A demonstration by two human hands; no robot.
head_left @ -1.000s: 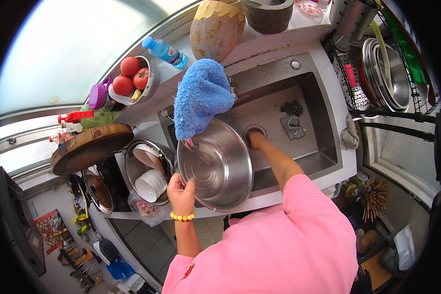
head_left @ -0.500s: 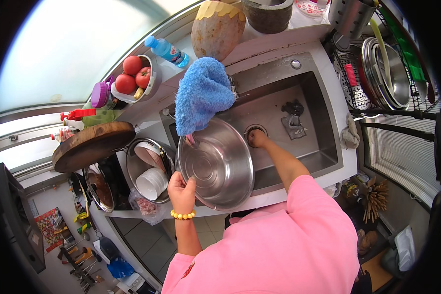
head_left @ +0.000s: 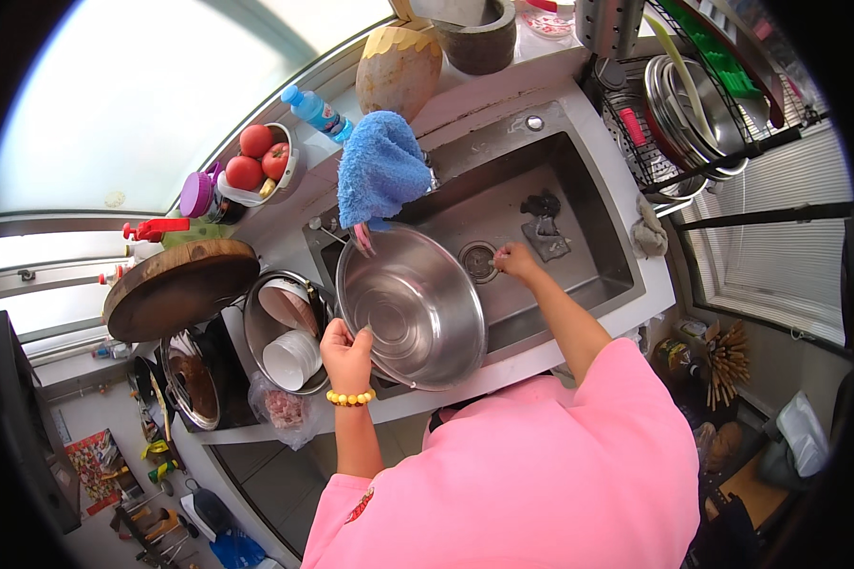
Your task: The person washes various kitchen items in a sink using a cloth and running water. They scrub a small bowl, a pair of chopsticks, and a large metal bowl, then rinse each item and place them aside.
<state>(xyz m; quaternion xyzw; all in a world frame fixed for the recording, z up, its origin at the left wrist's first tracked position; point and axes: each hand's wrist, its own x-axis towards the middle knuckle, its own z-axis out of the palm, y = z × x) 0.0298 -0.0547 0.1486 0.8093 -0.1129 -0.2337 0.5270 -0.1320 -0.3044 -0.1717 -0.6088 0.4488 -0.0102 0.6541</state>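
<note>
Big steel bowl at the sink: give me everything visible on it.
The steel bowl is large, round and looks like shiny stainless metal, with a rolled rim and an inside that looks empty. It sits tilted over the left part of the sink, its opening turned up toward the camera. The left hand grips its near rim. A blue cloth hangs just above its far rim; whether they touch is unclear.
</note>
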